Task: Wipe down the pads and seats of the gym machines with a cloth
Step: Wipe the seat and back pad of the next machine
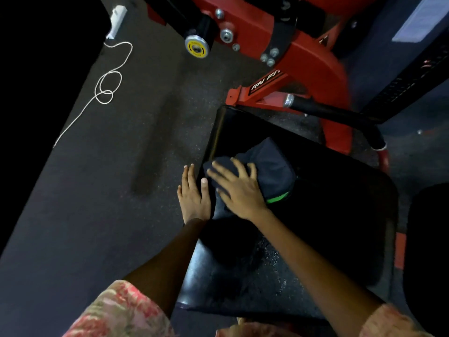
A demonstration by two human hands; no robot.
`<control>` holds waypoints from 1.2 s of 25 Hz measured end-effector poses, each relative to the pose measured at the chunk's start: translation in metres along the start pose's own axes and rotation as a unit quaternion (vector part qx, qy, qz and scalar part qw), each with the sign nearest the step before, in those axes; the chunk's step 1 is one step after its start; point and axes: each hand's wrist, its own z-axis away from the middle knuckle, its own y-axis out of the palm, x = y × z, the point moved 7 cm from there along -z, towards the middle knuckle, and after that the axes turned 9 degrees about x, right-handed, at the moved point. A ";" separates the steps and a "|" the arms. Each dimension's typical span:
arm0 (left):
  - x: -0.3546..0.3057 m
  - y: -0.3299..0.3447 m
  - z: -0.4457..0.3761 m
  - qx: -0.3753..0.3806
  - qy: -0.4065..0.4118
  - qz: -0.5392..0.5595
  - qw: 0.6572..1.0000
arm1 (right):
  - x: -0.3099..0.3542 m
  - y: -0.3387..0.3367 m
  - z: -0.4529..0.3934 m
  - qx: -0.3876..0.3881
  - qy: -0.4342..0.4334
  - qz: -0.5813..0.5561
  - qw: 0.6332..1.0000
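The dark speckled floor (109, 190) fills the left of the view, well beyond the seat pad's left edge. The red machine frame (313, 66) rises past the far end of the seat pad, with a black handle bar (328, 110) slanting across just beyond the pad's far right corner. The black seat pad (315, 203) itself lies in the middle, glossy, with a wet sheen on its near part. A white cord (109, 81) loops on the floor far to the left of the pad, running up to a white block (117, 19). On the far left part of the pad lies the dark cloth (269, 164), bunched, a green strip showing at its near edge. The right hand (237, 188) lies on the cloth with fingers spread and straight, pressing it flat against the pad. The left hand (194, 193) rests flat along the pad's left edge, fingers straight, just beside the cloth; the hands are side by side, nearly touching. Floral sleeves (121, 312) show nearest the camera.
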 end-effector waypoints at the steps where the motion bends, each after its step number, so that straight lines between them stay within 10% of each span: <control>1: -0.001 -0.001 0.000 -0.001 0.002 0.007 1.000 | 0.003 0.007 0.023 0.000 -0.064 0.035 0.997; 3: -0.002 -0.002 0.000 0.000 0.011 0.018 1.000 | -0.018 0.009 0.054 -0.030 -0.106 0.080 0.991; 8: 0.000 -0.001 0.001 0.011 0.025 0.023 0.999 | -0.021 0.001 0.034 -0.105 0.194 -0.035 0.975; 13: 0.000 -0.002 0.001 0.014 0.036 0.054 0.998 | 0.017 0.037 0.108 -0.061 -0.004 0.053 0.997; 18: 0.005 -0.002 0.002 0.009 0.047 0.213 0.976 | -0.003 0.008 0.047 -0.062 0.219 -0.070 0.971; 24: 0.031 -0.005 -0.003 0.024 -0.018 0.361 0.932 | 0.033 0.043 0.115 -0.071 -0.062 0.062 0.994; 30: 0.030 -0.007 0.001 0.037 -0.011 0.374 0.927 | 0.040 0.030 0.088 -0.118 0.184 -0.057 0.974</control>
